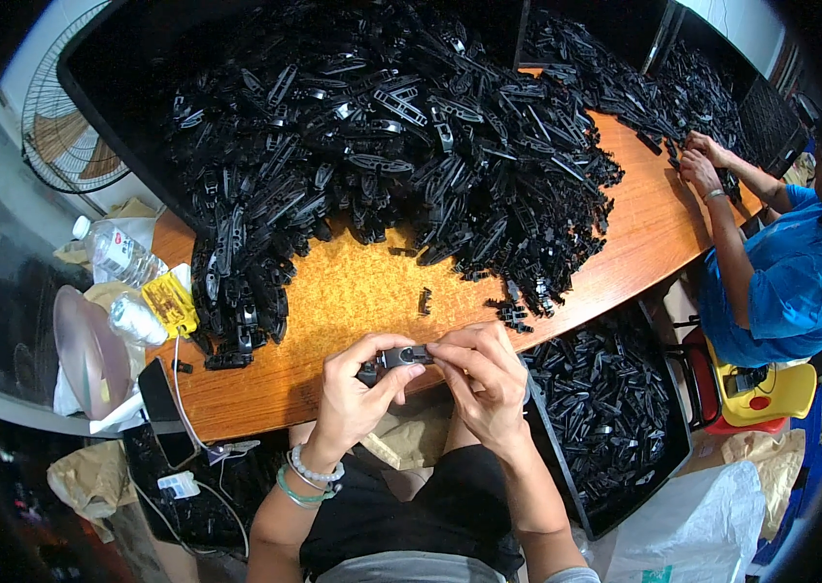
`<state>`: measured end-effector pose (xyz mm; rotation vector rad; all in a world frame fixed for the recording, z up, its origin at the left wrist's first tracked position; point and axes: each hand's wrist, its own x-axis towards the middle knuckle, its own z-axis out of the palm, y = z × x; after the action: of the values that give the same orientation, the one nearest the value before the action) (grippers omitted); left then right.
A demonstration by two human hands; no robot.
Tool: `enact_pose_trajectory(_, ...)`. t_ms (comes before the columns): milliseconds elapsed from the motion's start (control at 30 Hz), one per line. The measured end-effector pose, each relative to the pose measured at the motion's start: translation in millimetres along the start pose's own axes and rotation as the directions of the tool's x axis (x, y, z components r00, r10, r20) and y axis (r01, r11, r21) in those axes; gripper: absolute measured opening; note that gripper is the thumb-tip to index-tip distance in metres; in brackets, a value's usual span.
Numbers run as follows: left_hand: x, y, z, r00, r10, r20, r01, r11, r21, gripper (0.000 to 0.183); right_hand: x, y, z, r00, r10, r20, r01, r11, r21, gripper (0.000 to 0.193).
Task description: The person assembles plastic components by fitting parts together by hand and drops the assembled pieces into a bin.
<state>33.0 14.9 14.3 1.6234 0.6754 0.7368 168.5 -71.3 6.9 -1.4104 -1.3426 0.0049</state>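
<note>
My left hand (364, 385) and right hand (485, 381) meet just below the centre of the frame, both grasping one small black plastic part (405, 358). The left pinches its left end between thumb and fingers; the right has its fingertips on the other end. I hold it near the front edge of the wooden surface (328, 284). A loose black piece (425, 301) lies just above my hands, in the bare middle. Behind it, a large heap of black parts (372, 146) fills the top centre of the frame. At lower right, beside my right forearm, stands a black bin (644, 494) with more such parts in it. At the left edge of the surface are a clear bottle (116, 251) and a yellow packet (170, 303). At upper right, a co-worker in a blue shirt (775, 282) has both hands at the parts there.
</note>
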Motion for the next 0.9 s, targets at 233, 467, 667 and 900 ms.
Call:
enact_pose_trajectory(233,-8,14,-3,0.991,-0.129,0.031,0.131,0.984,-0.119,0.017,-5,-9,-5,0.983,-0.154,0.096,0.164,0.980,-0.111,0.032)
enact_pose_trajectory(467,-27,15,2,0.998,-0.013,-0.065,0.019,0.996,0.092,0.014,-21,-12,-9,0.923,0.341,0.180,-0.370,0.914,0.165,0.022)
enact_pose_trajectory(667,-48,1,-6,0.993,-0.117,0.026,0.118,0.993,-0.007,0.010,-28,1,-18,0.858,0.267,0.439,-0.389,0.895,0.217,0.015)
enact_pose_trajectory(900,-26,-19,-19,0.985,-0.171,-0.007,0.154,0.904,-0.398,0.014,2,38,38,0.978,0.209,-0.029,-0.203,0.894,-0.400,0.025)
